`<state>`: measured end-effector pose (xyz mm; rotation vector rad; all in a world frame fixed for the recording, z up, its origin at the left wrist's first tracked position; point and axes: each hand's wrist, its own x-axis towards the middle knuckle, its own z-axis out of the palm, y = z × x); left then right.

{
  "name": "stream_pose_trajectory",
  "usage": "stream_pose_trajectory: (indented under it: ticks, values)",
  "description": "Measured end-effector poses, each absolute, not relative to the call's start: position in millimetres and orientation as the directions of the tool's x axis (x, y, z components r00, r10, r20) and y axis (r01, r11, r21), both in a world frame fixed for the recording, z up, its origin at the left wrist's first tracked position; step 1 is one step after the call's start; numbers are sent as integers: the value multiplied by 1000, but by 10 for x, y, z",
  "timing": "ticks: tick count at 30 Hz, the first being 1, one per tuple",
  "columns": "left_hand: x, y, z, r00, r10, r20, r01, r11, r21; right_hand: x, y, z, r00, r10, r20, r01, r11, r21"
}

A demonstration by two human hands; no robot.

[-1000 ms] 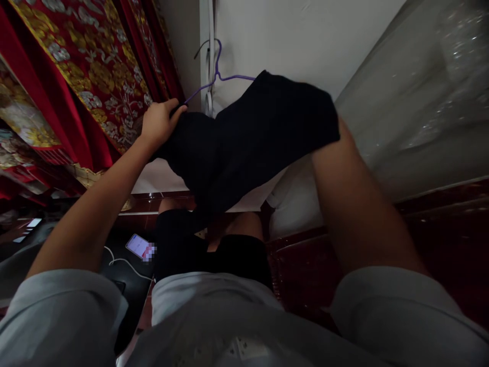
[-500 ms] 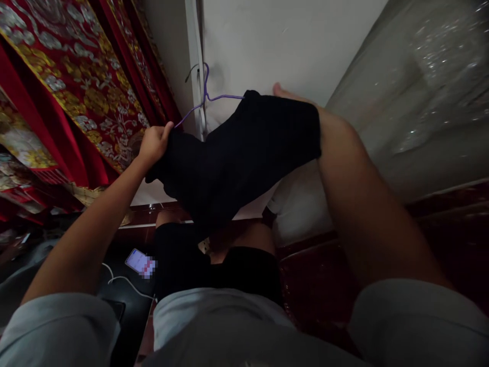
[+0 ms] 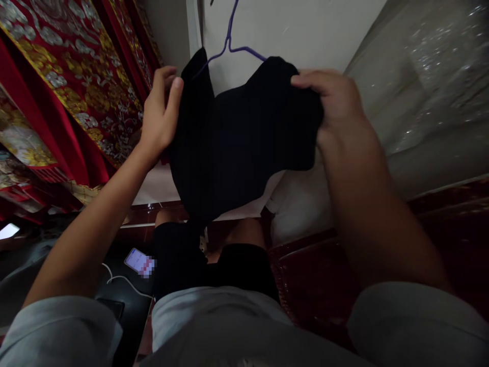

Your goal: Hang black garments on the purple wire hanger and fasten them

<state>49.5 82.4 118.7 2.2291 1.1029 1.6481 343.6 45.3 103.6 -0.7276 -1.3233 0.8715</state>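
Observation:
A black shirt (image 3: 240, 132) hangs in front of me on a thin purple wire hanger (image 3: 229, 45), whose hook runs past the top of the view. At the shirt's upper right edge, my right hand (image 3: 336, 97) is closed with the thumb on the front of the cloth and the other fingers hidden behind it. My left hand (image 3: 162, 109) is beside the shirt's left edge, its thumb raised and apart from the bent fingers. Its palm side seems to touch the cloth. The left shoulder of the shirt stands up along the hanger's arm.
Red cloth with gold and silver embroidery (image 3: 110, 97) hangs at the left. A lit phone (image 3: 139, 261) and a white cable (image 3: 128, 280) lie on a dark surface at lower left. Behind the shirt is a white panel (image 3: 305, 35); clear plastic sheeting (image 3: 439, 86) covers the right side.
The shirt and hanger have moved up and slightly right. My right hand has come out of the shirt's opening and grips its edge. My left hand has risen and loosened from the cloth.

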Motion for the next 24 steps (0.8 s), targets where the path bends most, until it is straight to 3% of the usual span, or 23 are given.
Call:
stream_pose_trajectory:
  ticks: [2,4,7,9,12,14,16,18,21,24]
  values:
    - [562,641,1276,59,832,552,321,-539,779,3155,213,912,-102,863,495,-171,475,-863]
    - [603,481,1292,115,951,288,153,-303,941,2833,-39,701,-285,830,480,-79,479,-874]
    - [579,269,1170,128,984,125,49,-132,990,2445,-298,369,-640,615,460,175,700,-692]
    - [477,138,1035,72,992,102,131,-110,985,2335,-292,225,-734,524,432,252,801,-544]
    - [231,-40,882,210,974,86,365,-159,917,2377,26,146,-608,592,529,395,804,-446]
    - [75,-141,855,357,928,108,498,-286,819,2476,339,141,-462,669,583,473,742,-475]
    - [-36,-210,877,442,878,182,553,-427,715,2596,606,137,-417,725,548,472,688,-551]
    - [-116,-224,920,437,853,287,547,-505,668,2732,753,127,-484,780,397,414,604,-681]
    - [-243,-108,971,292,844,450,479,-536,695,2945,768,132,-507,853,124,280,299,-912]
    - [-387,137,967,208,830,517,456,-550,700,3101,754,229,-319,943,93,-34,87,-996]
